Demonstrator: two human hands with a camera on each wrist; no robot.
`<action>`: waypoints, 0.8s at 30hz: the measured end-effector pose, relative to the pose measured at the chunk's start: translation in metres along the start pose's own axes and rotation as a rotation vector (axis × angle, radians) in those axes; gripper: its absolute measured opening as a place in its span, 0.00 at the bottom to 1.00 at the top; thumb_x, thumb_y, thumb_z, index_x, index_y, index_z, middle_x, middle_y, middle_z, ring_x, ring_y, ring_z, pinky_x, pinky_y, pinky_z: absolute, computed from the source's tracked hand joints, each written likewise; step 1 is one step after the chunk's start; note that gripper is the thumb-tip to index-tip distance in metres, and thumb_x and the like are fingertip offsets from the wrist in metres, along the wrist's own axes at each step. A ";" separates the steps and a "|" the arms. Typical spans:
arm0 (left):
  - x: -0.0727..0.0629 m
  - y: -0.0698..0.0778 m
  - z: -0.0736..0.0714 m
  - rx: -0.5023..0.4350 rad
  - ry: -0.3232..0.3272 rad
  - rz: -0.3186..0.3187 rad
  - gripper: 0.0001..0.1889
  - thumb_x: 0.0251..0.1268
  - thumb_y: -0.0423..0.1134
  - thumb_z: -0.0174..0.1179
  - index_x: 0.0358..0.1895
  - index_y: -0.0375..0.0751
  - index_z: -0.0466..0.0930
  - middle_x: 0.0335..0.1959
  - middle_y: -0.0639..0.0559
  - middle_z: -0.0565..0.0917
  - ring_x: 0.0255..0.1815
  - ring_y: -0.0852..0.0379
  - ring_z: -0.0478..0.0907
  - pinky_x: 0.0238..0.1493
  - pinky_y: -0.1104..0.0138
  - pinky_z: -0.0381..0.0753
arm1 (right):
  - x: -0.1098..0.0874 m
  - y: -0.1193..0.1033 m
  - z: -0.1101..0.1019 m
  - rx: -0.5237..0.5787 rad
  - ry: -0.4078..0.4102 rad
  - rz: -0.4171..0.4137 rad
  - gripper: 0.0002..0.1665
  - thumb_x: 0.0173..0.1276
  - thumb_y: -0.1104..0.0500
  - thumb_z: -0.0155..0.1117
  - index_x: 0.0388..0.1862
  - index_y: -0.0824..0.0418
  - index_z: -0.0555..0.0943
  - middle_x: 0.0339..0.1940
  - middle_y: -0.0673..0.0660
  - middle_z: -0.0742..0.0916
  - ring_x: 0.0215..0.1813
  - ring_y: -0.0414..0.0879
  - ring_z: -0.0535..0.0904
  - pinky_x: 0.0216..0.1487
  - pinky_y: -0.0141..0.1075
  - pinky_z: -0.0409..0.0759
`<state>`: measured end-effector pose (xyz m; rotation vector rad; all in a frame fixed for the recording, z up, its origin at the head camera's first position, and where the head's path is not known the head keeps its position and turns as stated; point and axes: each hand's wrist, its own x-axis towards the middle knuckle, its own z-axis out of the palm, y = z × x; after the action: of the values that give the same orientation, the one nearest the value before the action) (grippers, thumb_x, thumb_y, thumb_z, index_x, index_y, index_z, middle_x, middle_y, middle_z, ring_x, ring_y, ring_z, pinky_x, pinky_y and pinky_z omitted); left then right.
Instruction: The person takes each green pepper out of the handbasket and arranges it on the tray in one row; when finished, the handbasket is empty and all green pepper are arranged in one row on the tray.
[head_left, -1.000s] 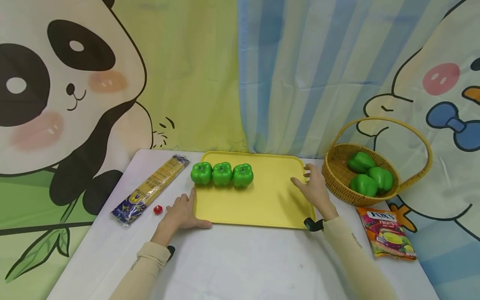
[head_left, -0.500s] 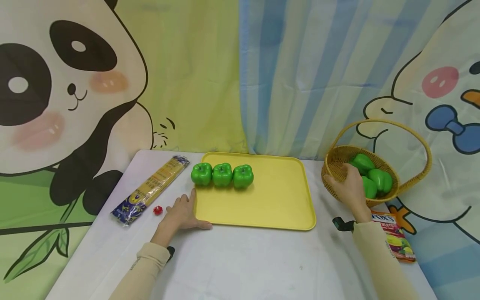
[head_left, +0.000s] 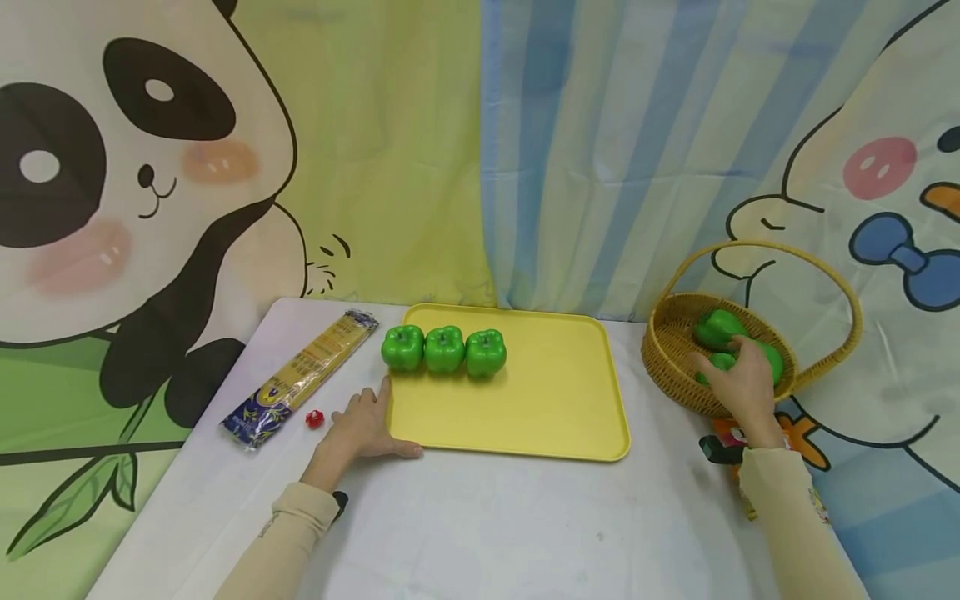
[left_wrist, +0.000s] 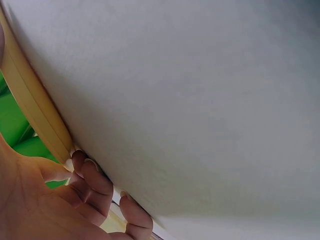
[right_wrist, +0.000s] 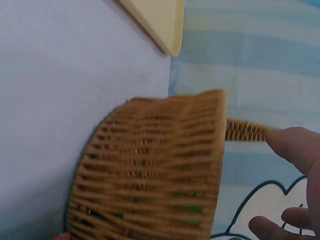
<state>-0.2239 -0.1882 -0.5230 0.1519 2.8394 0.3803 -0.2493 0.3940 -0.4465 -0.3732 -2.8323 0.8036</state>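
Observation:
Three green bell peppers [head_left: 444, 349] sit in a row across the left part of a yellow tray [head_left: 558, 400]. My left hand [head_left: 365, 427] rests on the table against the tray's front left corner, its thumb along the front edge; the left wrist view shows this hand [left_wrist: 55, 200] beside the tray rim [left_wrist: 37, 97]. Over a wicker basket [head_left: 667, 367] at the right, my right hand [head_left: 747, 387] reaches down with thumb and fingers apart. Green peppers [head_left: 718, 327] lie in the basket, partly hidden by that hand. Contact with them cannot be made out.
A noodle packet [head_left: 303, 379] lies left of the tray, with a small red object [head_left: 315, 419] near it. The basket's handle [head_left: 780, 244] arches above its bowl. A candy bag [head_left: 727, 432] lies mostly hidden under the right forearm. A printed curtain [head_left: 570, 167] hangs behind the table.
My right hand has moved right, from the tray's right edge to the basket rim and then over the peppers in the basket. The left hand has stayed at the tray corner.

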 end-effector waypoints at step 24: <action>-0.002 0.002 -0.003 -0.001 -0.004 0.006 0.80 0.28 0.84 0.68 0.81 0.33 0.43 0.61 0.30 0.71 0.56 0.38 0.72 0.54 0.29 0.71 | 0.012 0.032 -0.013 -0.010 0.016 0.033 0.59 0.70 0.34 0.58 0.77 0.77 0.52 0.70 0.82 0.64 0.69 0.77 0.58 0.65 0.70 0.61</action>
<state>-0.2229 -0.1871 -0.5194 0.1609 2.8354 0.3821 -0.2512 0.4300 -0.4514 -0.4269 -2.8234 0.7898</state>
